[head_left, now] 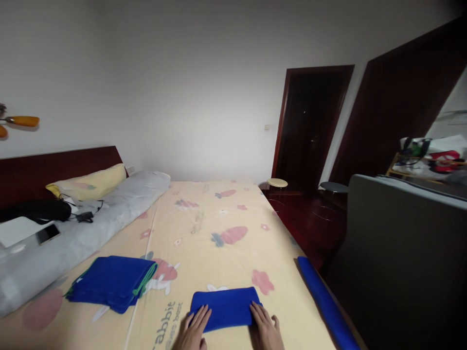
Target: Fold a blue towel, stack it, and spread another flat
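A folded blue cloth [228,307] lies flat on the patterned bed sheet [204,214], right in front of me. My left hand [195,328] rests on its near left corner with the fingers stretched out. On the right end of the same cloth, my right hand [265,326] lies with fingers extended and the thumb apart. Further left sits a stack of folded blue cloths [113,281] with green edging. Along the bed's right edge runs a long blue cloth [324,301], which looks rolled or folded lengthwise.
A grey plastic-covered bundle [120,209] spans the left side, with a phone [48,234], cables and a yellow pillow [93,182] by it. Beyond the right edge stand a dark panel [397,262], a cream stool [277,183] and a dark stool [334,187].
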Demonstrator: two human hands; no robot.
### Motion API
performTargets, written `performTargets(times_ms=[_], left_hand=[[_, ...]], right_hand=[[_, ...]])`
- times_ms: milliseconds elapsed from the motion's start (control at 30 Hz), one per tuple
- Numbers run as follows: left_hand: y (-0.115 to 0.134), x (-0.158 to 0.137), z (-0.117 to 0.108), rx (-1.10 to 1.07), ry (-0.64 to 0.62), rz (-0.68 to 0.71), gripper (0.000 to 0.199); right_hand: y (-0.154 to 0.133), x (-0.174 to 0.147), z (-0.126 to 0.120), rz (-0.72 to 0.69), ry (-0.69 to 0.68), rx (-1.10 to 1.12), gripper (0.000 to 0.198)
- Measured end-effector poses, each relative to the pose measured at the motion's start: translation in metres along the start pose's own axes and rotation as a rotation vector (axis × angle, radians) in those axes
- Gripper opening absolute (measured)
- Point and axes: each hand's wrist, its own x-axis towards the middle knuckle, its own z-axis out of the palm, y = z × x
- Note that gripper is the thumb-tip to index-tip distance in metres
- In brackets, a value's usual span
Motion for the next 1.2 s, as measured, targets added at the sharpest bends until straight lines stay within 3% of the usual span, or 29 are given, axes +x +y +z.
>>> performTargets(times_ms=[233, 367, 500, 667, 833, 933, 1000, 1100, 1200], left_hand=[[0.021, -0.002, -0.013, 0.066, 0.039, -0.194, 0.087], [0.008, -0.011, -0.017, 0.091, 0.090, -0.254, 0.085], [-0.008, -0.021, -0.023, 0.014, 0.066, -0.182, 0.074], [-0.027, -0.025, -0.025, -0.136, 0.151, -0.173, 0.055], [-0.031, -0.014, -0.020, -0.198, 0.210, -0.316, 0.046], [-0.017, -0.006, -0.015, 0.023, 0.298, -0.422, 0.055], [-0.001, 0.002, -0.009, 0.079, 0.307, -0.360, 0.066], [0.029, 0.019, 0.004, 0.027, 0.150, -0.151, 0.079], [0.045, 0.034, 0.021, -0.038, 0.050, -0.056, 0.075]], right_hand=[[-0.017, 0.006, -0.016, 0.061, -0.039, -0.008, 0.054], [-0.002, 0.003, -0.009, 0.015, -0.046, 0.021, 0.054], [0.007, -0.002, -0.007, -0.024, 0.017, 0.067, 0.050], [-0.004, -0.006, -0.030, -0.059, 0.004, 0.161, 0.035], [-0.019, 0.004, -0.045, 0.050, 0.080, 0.129, 0.036], [-0.026, 0.014, -0.035, 0.137, 0.185, 0.024, 0.046], [-0.036, 0.020, -0.021, 0.098, 0.198, -0.019, 0.058], [-0.058, 0.026, 0.011, -0.131, 0.004, 0.012, 0.074], [-0.070, 0.029, 0.043, -0.266, -0.118, 0.041, 0.069]])
